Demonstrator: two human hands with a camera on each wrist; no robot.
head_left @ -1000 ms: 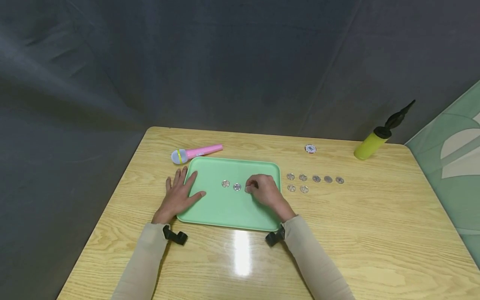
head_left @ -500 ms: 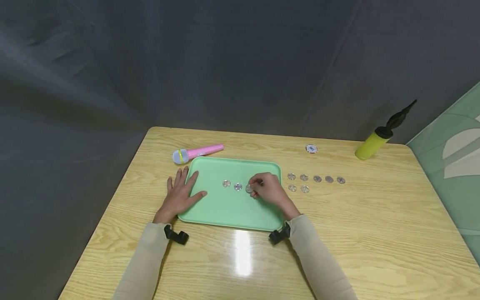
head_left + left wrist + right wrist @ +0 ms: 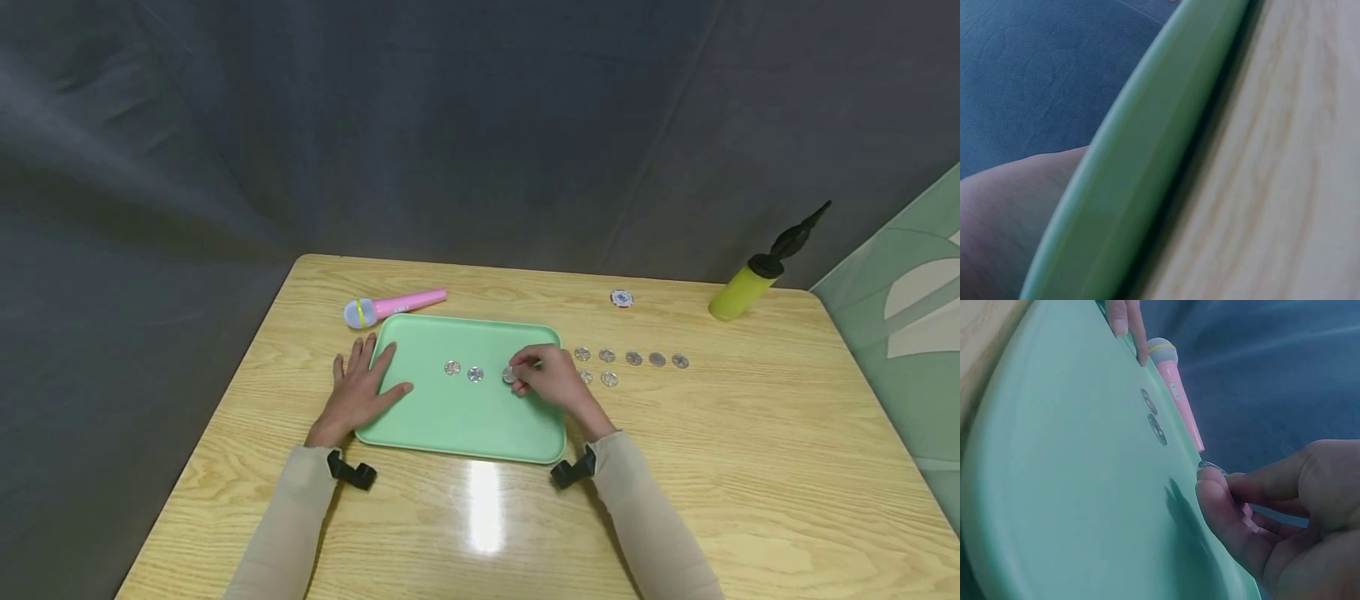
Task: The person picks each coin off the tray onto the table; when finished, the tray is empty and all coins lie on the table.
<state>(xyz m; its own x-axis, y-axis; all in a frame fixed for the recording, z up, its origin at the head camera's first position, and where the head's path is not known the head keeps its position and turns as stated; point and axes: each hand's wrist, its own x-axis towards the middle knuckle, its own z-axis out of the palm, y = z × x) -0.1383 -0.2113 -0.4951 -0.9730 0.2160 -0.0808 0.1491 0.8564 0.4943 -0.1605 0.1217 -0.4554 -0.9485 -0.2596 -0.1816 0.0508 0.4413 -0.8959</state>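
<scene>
In the head view my right hand [image 3: 550, 375] pinches a silver coin [image 3: 509, 375] over the right part of the green tray [image 3: 457, 429]. The right wrist view has this coin [image 3: 1212, 467] between thumb and fingertips, raised off the tray, with the hand's shadow below. Two more coins lie on the tray, one left [image 3: 452, 367] and one nearer the middle [image 3: 476, 375]. My left hand [image 3: 358, 392] lies with fingers spread across the tray's left edge, its thumb over the tray floor. The left wrist view holds mostly the tray's side [image 3: 1141, 162] and part of that hand.
Several coins [image 3: 633, 358] lie in two rows on the table right of the tray. A pink toy microphone [image 3: 397, 306] lies behind the tray's left end. A poker chip [image 3: 622, 298] and a yellow hand pump [image 3: 738, 293] with a black top are farther back.
My right hand has moved a little to the right with the pinched coin, away from the two coins on the tray. The left hand has stayed in place.
</scene>
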